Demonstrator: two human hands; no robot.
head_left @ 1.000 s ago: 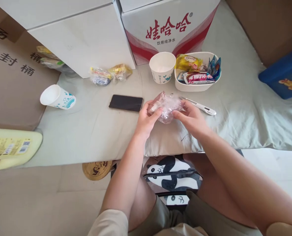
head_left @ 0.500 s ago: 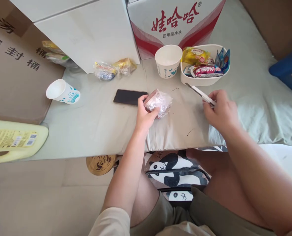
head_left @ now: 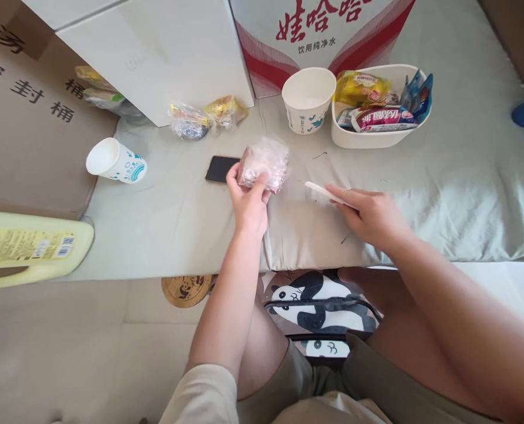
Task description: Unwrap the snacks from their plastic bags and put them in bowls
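Note:
My left hand (head_left: 250, 200) grips a small block-shaped packet (head_left: 266, 165) in crinkled clear plastic, brownish-pink along its edges. It is held over one end of a black phone (head_left: 221, 169), hiding part of it. Off to the right, my right hand (head_left: 372, 215) is closed around a slim white utility knife (head_left: 326, 193). Its white end points left towards the packet, with a gap between them. I cannot make out a blade on it now.
An upright paper cup (head_left: 308, 103) stands beside a white tub (head_left: 368, 139) of wrapped snacks. Another cup (head_left: 117, 162) lies tilted at left, near a yellow jug (head_left: 36, 244). Plastic-wrapped items (head_left: 206, 119) lie before white boxes (head_left: 156, 59). A printed carton (head_left: 308, 44) stands behind.
My left hand has shifted the packet left and up, covering more of the phone. My right hand has come left and turned the knife, and its dark blade no longer shows.

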